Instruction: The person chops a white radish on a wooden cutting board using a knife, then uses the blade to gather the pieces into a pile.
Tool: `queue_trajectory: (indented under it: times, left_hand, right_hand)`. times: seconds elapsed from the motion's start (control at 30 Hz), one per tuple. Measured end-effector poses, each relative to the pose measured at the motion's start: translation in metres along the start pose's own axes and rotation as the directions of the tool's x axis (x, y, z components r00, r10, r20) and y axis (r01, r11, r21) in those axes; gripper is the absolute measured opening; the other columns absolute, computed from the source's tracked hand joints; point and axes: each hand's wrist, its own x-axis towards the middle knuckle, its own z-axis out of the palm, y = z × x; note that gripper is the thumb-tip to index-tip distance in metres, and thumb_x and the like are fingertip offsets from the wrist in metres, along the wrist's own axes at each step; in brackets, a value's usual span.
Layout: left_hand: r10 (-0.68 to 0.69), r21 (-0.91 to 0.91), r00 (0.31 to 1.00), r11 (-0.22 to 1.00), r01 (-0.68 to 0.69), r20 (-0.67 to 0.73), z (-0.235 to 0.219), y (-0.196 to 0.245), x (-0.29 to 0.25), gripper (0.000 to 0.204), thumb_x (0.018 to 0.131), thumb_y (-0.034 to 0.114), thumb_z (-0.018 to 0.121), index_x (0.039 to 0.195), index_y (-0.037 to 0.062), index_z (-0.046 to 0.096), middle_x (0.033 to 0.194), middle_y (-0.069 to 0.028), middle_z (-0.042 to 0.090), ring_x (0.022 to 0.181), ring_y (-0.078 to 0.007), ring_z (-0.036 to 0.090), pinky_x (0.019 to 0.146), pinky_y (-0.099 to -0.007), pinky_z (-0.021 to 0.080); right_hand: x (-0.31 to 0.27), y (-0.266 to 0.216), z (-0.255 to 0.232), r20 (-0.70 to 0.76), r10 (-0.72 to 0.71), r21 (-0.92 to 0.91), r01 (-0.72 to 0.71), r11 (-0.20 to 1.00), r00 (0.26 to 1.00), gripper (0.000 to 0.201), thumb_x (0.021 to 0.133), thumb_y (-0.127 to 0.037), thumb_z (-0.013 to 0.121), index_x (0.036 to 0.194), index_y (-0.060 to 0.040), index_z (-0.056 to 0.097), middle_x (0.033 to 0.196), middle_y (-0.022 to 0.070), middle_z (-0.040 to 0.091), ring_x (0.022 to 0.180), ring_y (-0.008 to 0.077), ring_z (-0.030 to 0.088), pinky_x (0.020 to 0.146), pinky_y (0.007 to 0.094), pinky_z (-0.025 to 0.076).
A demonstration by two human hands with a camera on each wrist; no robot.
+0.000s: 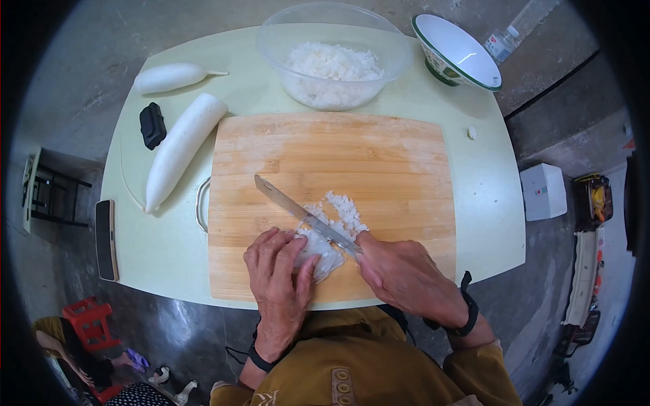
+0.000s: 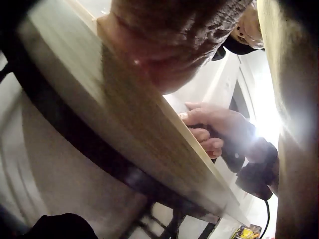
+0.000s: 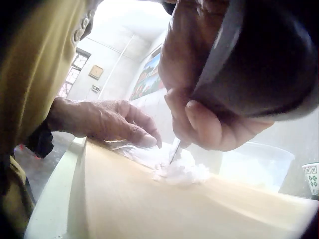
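Note:
In the head view my right hand (image 1: pixel 409 274) grips the handle of a knife (image 1: pixel 291 203). Its blade slants up and left over the wooden cutting board (image 1: pixel 393 162). Curled fingers and thumb of my left hand (image 1: pixel 279 271) hold a small stack of thin white radish slices (image 1: pixel 323 260) near the board's front edge. Just beyond the blade lies a patch of finely chopped radish (image 1: pixel 347 210). The right wrist view shows the left hand (image 3: pixel 112 122) low over the pale pieces (image 3: pixel 182 169), with the blade beside its fingertips.
Beyond the board stands a clear plastic bowl (image 1: pixel 325 98) of chopped radish, with a green-rimmed white bowl (image 1: pixel 460 51) to its right. Two whole radishes, a larger one (image 1: pixel 183 152) and a smaller one (image 1: pixel 169 78), lie left, near a black case (image 1: pixel 152 126) and a phone (image 1: pixel 106 240).

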Motion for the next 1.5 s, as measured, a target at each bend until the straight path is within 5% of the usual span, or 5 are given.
queue_trajectory:
  times: [0.17,0.8,0.97,1.5]
  left_hand:
    - [-0.014,-0.010,0.996,1.000,0.013,-0.087,0.007,0.002,0.002,0.026,0.072,-0.002,0.074,0.097,0.0008,0.066,0.100,-0.0147,0.063,0.101,-0.0341,0.057,0.088,-0.0416,0.048]
    - [-0.049,-0.036,0.993,0.998,0.045,-0.106,0.009,0.003,0.005,0.022,0.073,-0.002,0.075,0.092,0.0005,0.064,0.100,-0.0144,0.063,0.101,-0.0339,0.058,0.088,-0.0423,0.048]
    - [-0.017,-0.045,0.995,0.999,0.013,-0.096,0.009,0.002,0.006,0.024,0.072,-0.003,0.076,0.092,0.0010,0.063,0.100,-0.0143,0.061,0.102,-0.0352,0.058,0.086,-0.0418,0.047]
    - [-0.022,-0.053,0.994,0.998,0.017,-0.108,0.009,0.001,0.005,0.020,0.072,-0.004,0.075,0.088,0.0000,0.063,0.098,-0.0151,0.063,0.100,-0.0336,0.060,0.084,-0.0401,0.050]
  right_hand:
    - [-0.001,-0.001,-0.005,0.016,0.048,0.014,-0.048,0.999,0.999,0.015,0.086,-0.007,0.058,0.091,-0.0021,0.045,0.062,0.0158,0.057,0.057,0.0373,0.059,0.048,0.0442,0.044]
    - [-0.001,-0.003,-0.013,0.111,0.135,-0.016,-0.134,0.991,0.985,0.016,0.089,-0.009,0.055,0.095,0.0007,0.044,0.062,0.0173,0.057,0.056,0.0397,0.058,0.050,0.0477,0.044]
    - [-0.001,-0.006,-0.014,0.090,0.167,0.101,-0.176,0.979,0.982,0.011,0.094,-0.011,0.049,0.094,-0.0013,0.043,0.059,0.0208,0.046,0.058,0.0444,0.051,0.055,0.0491,0.038]
    - [0.009,-0.010,-0.003,0.133,0.191,-0.004,-0.192,0.981,0.973,0.018,0.085,-0.006,0.056,0.094,0.0021,0.042,0.061,0.0191,0.056,0.059,0.0418,0.059,0.051,0.0491,0.044]
